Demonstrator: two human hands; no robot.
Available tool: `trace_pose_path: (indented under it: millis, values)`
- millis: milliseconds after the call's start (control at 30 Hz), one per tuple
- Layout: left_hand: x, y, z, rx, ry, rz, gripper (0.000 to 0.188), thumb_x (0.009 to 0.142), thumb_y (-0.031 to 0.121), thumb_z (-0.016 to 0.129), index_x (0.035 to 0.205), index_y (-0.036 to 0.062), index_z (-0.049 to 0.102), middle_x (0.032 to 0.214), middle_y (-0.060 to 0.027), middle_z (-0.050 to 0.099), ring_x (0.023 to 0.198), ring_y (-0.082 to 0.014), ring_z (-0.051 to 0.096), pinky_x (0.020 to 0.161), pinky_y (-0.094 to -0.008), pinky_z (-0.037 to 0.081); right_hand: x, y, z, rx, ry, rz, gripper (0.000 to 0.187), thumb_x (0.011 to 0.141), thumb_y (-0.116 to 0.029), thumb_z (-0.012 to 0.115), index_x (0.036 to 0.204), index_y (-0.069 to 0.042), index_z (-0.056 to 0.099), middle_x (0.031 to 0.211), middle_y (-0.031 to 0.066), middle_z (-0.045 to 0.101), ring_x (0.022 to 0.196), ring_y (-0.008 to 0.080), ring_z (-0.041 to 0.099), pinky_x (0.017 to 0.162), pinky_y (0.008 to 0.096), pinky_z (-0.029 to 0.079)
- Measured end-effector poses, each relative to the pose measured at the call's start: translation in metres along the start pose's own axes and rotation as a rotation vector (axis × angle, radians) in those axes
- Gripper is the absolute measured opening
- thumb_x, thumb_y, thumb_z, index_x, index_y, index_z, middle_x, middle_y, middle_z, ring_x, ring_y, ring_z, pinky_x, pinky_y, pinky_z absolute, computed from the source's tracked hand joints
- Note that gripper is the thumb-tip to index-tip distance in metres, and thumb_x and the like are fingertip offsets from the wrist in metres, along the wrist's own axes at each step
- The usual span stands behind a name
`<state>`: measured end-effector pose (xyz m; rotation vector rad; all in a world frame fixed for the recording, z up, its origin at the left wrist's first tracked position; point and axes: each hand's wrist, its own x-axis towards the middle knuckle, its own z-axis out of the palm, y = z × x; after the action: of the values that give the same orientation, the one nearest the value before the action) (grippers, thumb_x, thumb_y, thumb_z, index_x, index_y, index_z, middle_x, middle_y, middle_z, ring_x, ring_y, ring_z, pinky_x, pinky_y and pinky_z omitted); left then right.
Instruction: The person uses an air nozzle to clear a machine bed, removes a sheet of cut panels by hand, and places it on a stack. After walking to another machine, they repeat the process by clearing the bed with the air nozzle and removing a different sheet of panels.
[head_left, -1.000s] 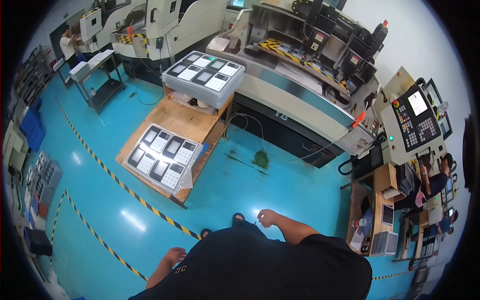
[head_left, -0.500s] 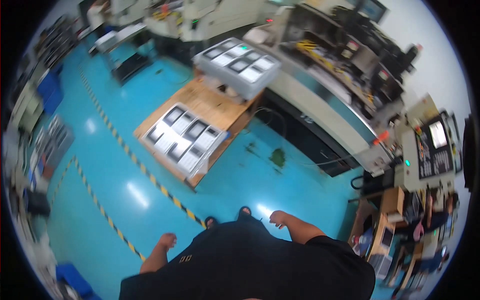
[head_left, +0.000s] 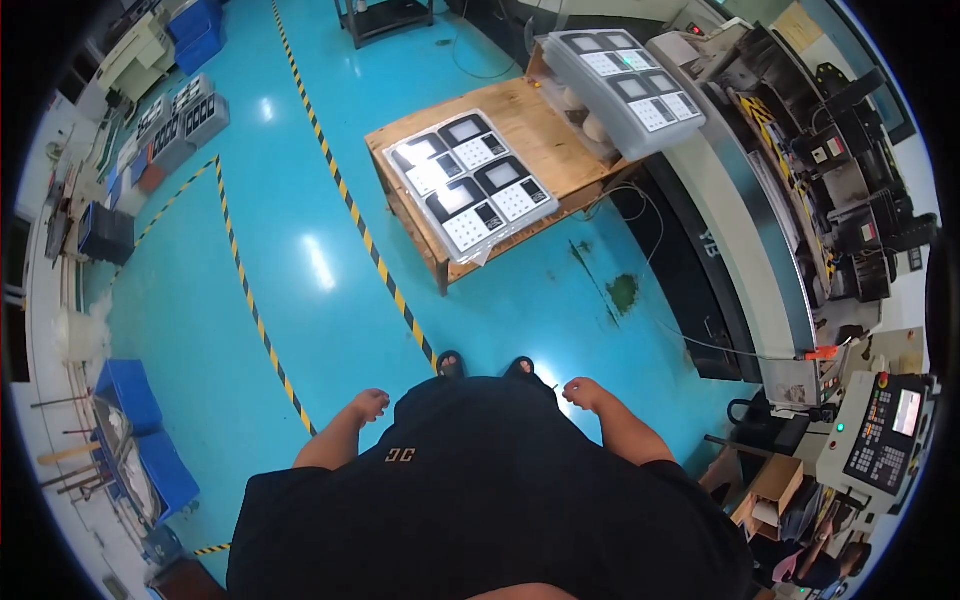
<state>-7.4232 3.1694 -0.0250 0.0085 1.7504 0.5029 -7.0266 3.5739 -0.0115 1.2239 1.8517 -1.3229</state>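
Both hands are released and hang apart in front of the body, short of the worktop. The left hand (head_left: 371,404) is beside the black shirt (head_left: 480,500), fingers loosely curled, with nothing visible in its grasp. The right hand (head_left: 584,393) is on the opposite side of the shirt, fingers likewise slack and bent, with nothing visible in it. The black-and-white panels (head_left: 519,200), each white part bearing a keypad pattern, lie in a clear plastic tray (head_left: 478,252) at the near end of the wooden worktop (head_left: 530,110), ahead of both hands and well apart from them. A stack of grey trays (head_left: 588,105), with similar panels in the top one, stands at the far end of the worktop, next to a large machine (head_left: 745,220). A control panel (head_left: 885,435) with a lit screen is at the far right. Black-and-yellow tape (head_left: 368,245) runs along the blue floor (head_left: 300,340) left of the worktop. Blue bins (head_left: 165,470) stand at the lower left
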Motion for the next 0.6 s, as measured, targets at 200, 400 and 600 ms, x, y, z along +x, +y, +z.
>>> trace_pose_path:
  millis: [200,400,600]
  values:
    - [0.005,-0.013,-0.012,-0.033,0.035,-0.039,0.037,0.085,0.023,0.059,0.119,0.0098,0.062,0.101,-0.0055,0.063,0.086,-0.021,0.06,0.069,-0.0378,0.049,-0.015,-0.024,-0.004,0.146,-0.057,0.151,0.02,0.083,-0.025,0.066,0.09,-0.006,0.067,0.075,0.0044,0.062,0.06,0.016,0.055,0.05,0.033,0.043]
    - [0.009,0.024,-0.003,-0.008,0.022,0.03,0.036,0.084,0.022,0.057,0.116,0.0083,0.063,0.097,-0.0051,0.063,0.086,-0.0206,0.06,0.065,-0.0349,0.049,0.005,-0.001,0.0,0.037,-0.016,0.113,0.052,0.083,-0.028,0.072,0.129,-0.01,0.056,0.093,0.009,0.063,0.079,0.0195,0.059,0.061,0.0339,0.05]
    - [0.029,0.055,-0.007,0.003,0.001,0.05,0.036,0.086,0.024,0.057,0.118,0.009,0.061,0.102,-0.0056,0.063,0.089,-0.0217,0.061,0.067,-0.0348,0.049,0.004,-0.018,0.006,-0.024,0.056,0.099,0.066,0.082,-0.035,0.07,0.136,-0.001,0.051,0.124,0.0232,0.061,0.105,0.0321,0.065,0.088,0.0391,0.052]
